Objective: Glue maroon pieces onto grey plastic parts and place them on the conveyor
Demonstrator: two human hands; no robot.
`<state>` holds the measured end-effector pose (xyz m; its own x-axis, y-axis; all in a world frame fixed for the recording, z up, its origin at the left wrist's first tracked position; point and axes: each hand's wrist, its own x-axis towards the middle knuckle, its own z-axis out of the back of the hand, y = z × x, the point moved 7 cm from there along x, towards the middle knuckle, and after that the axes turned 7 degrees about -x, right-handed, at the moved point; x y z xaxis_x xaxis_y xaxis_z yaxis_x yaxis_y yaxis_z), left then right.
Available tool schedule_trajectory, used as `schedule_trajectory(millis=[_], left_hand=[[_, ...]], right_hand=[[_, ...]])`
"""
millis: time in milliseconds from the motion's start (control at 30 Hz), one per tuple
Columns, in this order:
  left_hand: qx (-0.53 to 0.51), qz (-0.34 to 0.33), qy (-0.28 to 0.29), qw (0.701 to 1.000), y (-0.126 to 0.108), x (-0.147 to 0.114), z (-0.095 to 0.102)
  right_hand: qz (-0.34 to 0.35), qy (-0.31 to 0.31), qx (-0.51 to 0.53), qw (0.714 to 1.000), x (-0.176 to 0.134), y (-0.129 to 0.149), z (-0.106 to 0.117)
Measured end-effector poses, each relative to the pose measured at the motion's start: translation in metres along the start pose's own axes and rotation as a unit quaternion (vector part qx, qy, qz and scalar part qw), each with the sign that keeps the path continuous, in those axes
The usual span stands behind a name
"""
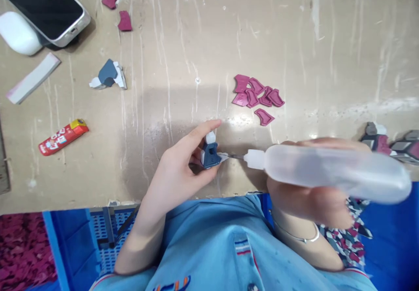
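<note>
My left hand pinches a small dark blue and white plastic part between thumb and fingers, just above the table's front edge. My right hand is wrapped round a translucent white squeeze bottle held lying sideways. Its thin metal nozzle points left, and the tip reaches the white edge of the plastic part; whether it touches I cannot tell. Beyond my hands lies a loose cluster of maroon plastic pieces. Another blue and white part rests on the table at the left.
On the left are a phone, a white case, a pale strip and a red packet. Assembled parts lie at the right edge. Below the table stand blue crates with maroon and mixed pieces.
</note>
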<state>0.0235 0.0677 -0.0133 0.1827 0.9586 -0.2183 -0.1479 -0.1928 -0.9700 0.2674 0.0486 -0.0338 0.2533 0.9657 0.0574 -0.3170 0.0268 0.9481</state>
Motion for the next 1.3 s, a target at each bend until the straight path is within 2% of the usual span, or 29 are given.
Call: schedule_trajectory(millis=[67,100,133,200,233,267,300,333,367,400,467,500,533,567,600,667,733,800,900,1033,1133,1300], left_hand=[[-0.008,0.003,-0.007,1.0,-0.001,0.001,0.001],[-0.011,0.009,-0.009,1.0,0.0,0.001,0.001],[-0.014,0.014,-0.01,1.0,0.0,0.001,0.001],[-0.013,0.02,-0.008,1.0,0.001,0.001,0.001],[-0.011,0.022,-0.006,1.0,0.002,0.001,0.001],[-0.009,0.023,-0.005,1.0,0.003,0.001,0.001],[-0.008,0.023,-0.008,1.0,0.003,0.001,0.002],[-0.007,0.026,-0.014,1.0,0.003,0.0,0.003],[-0.005,0.033,-0.016,0.999,0.004,0.0,0.004],[-0.004,0.042,-0.014,0.999,0.005,0.0,0.003],[-0.003,0.055,-0.004,0.998,0.006,-0.001,0.002],[-0.003,0.057,-0.001,0.998,0.005,-0.001,0.001],[-0.003,0.059,-0.004,0.998,0.004,-0.001,0.001],[-0.003,0.06,-0.01,0.998,0.004,-0.002,0.001],[-0.001,0.063,-0.019,0.998,0.003,-0.002,0.002],[0.003,0.072,-0.026,0.997,0.003,-0.003,0.001],[0.007,0.073,-0.024,0.997,0.002,-0.004,0.0],[0.012,0.07,-0.021,0.997,0.001,-0.004,0.0],[0.013,0.067,-0.017,0.998,0.002,-0.003,-0.001],[0.008,0.062,-0.022,0.998,0.005,0.001,-0.001],[0.014,0.058,-0.01,0.998,0.006,0.004,-0.003],[0.04,0.066,0.0,0.997,0.005,0.005,-0.002]], right_hand=[[-0.028,0.014,0.141,0.99,0.02,0.002,-0.001],[-0.069,0.049,0.26,0.962,0.031,0.0,-0.004],[-0.126,0.098,0.398,0.903,0.041,-0.004,-0.009],[-0.24,0.183,0.632,0.714,0.053,-0.005,-0.016],[-0.279,0.204,0.698,0.628,0.056,-0.003,-0.016],[-0.299,0.211,0.737,0.568,0.058,-0.002,-0.014],[-0.302,0.204,0.754,0.546,0.059,-0.002,-0.012],[-0.29,0.193,0.747,0.567,0.058,-0.003,-0.01],[-0.263,0.179,0.714,0.624,0.057,-0.004,-0.008],[-0.224,0.172,0.649,0.707,0.055,-0.002,-0.007],[-0.121,0.17,0.425,0.881,0.051,0.005,-0.007],[-0.066,0.168,0.29,0.94,0.049,0.011,-0.008],[-0.017,0.16,0.176,0.971,0.048,0.017,-0.009],[0.023,0.141,0.086,0.986,0.048,0.022,-0.009],[0.054,0.115,0.009,0.992,0.05,0.026,-0.009],[0.096,0.067,-0.127,0.985,0.054,0.032,-0.01],[0.128,0.051,-0.263,0.955,0.057,0.036,-0.014],[0.142,0.066,-0.336,0.929,0.059,0.036,-0.02],[0.155,0.091,-0.321,0.93,0.058,0.04,-0.024],[0.201,0.164,-0.168,0.951,0.042,0.058,-0.034],[0.27,0.205,-0.103,0.935,0.02,0.077,-0.046],[0.342,0.193,-0.141,0.909,-0.003,0.086,-0.06]])
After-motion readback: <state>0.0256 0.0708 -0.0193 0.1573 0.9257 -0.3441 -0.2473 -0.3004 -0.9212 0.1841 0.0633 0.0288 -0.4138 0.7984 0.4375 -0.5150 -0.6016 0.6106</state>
